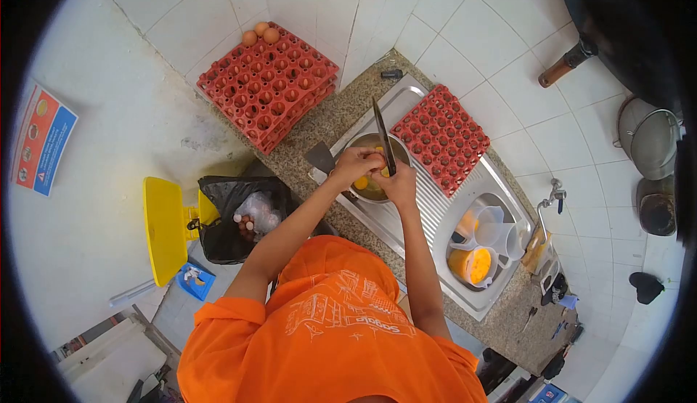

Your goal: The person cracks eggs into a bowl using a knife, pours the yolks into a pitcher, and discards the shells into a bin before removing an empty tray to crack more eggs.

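Left hand [354, 163] pinches egg [375, 159] above metal bowl [363, 139], just beside right hand [398, 183]; right hand fisted on knife [382, 131]; egg likely light, brittle, slippery if wet; cradle its sides gently.

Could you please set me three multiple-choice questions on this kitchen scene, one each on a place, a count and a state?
1. Where does the metal bowl stand?
A) in the sink basin
B) on the drainboard, between the red tray stack and the single red tray
C) on the floor

2. How many whole eggs lie on the tray stack?
A) three
B) none
C) twelve

3. What is the right hand doing?
A) lying flat on the counter
B) turning the tap
C) gripping a knife over the bowl

Answers:
1 B, the bowl sits on the ribbed steel beside the basin.
2 A, three sit at the stack's far corner.
3 C, the fingers are closed on the handle, with the blade pointing away.
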The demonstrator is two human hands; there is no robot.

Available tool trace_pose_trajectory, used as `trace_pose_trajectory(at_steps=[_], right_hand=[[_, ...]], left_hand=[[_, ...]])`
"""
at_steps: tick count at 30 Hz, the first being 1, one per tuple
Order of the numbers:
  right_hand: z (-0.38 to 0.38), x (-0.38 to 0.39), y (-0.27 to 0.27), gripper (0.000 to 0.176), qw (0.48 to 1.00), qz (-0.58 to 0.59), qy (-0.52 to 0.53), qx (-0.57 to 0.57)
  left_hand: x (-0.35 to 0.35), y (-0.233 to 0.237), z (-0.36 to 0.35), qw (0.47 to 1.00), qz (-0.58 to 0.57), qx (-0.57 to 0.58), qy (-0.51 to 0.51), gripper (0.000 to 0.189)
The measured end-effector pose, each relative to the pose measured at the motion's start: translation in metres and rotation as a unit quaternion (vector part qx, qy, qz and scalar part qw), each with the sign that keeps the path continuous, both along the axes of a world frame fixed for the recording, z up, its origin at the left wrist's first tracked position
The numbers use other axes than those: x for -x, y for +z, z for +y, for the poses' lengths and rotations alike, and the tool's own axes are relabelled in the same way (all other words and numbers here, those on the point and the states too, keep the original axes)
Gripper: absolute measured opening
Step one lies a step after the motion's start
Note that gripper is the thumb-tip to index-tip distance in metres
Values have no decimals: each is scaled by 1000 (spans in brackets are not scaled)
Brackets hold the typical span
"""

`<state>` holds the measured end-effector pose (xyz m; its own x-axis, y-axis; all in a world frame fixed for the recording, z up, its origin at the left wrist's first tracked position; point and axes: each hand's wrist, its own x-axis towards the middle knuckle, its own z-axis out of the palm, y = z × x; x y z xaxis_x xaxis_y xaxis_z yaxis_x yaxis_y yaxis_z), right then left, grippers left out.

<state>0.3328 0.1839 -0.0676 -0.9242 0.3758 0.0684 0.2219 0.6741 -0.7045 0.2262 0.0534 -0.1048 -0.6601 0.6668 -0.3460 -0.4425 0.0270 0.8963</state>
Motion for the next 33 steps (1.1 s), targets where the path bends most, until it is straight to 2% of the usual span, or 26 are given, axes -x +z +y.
trace_pose_trajectory(at_steps=[2,4,8,10,11,13,14,16,17,18,19,21,23,25,26,28,30,32,33], right_hand=[[-3,2,-5,46,1000,20,-8,13],[-4,4,-3,46,999,40,-13,25],[9,5,-9,41,997,70,-17,33],[19,7,-1,39,996,87,-1,25],[26,6,3,41,993,111,41,-14],[26,8,18,44,986,133,82,-54],[23,10,25,47,989,133,66,-9],[19,13,25,52,989,132,51,37],[17,14,22,53,990,107,31,87],[16,15,17,56,987,81,10,138],[16,14,13,56,987,80,10,138],[13,2,6,41,971,185,2,154],[23,-31,18,50,975,75,-69,197],[38,-64,7,47,975,66,-93,189],[42,-75,7,47,972,49,-116,199],[45,-78,8,45,965,29,-144,217],[43,-71,10,40,960,21,-138,244],[32,-53,22,39,956,9,-131,262],[28,-47,26,38,951,-1,-131,279]], left_hand=[[-1,8,2,999,29,21,-4,28],[0,9,6,980,176,95,-3,34],[10,8,4,968,243,51,-19,36],[18,6,2,894,444,18,-60,39],[20,5,3,894,444,18,-61,39],[22,-3,7,840,542,-12,-7,44],[22,-3,7,840,542,-12,-7,44],[20,15,5,892,450,-42,-2,50],[20,24,0,892,450,-41,-2,50],[21,31,-8,921,388,-30,-24,52],[22,39,-20,945,325,-18,-46,54],[27,59,-66,936,343,65,-50,54],[35,90,-134,908,368,172,-103,58],[41,110,-205,841,482,186,-160,63],[46,121,-211,840,482,193,-156,63],[57,142,-225,797,565,213,7,64],[88,157,-203,851,446,268,77,59],[149,136,-172,831,466,258,163,49],[187,118,-158,804,499,251,206,44]])
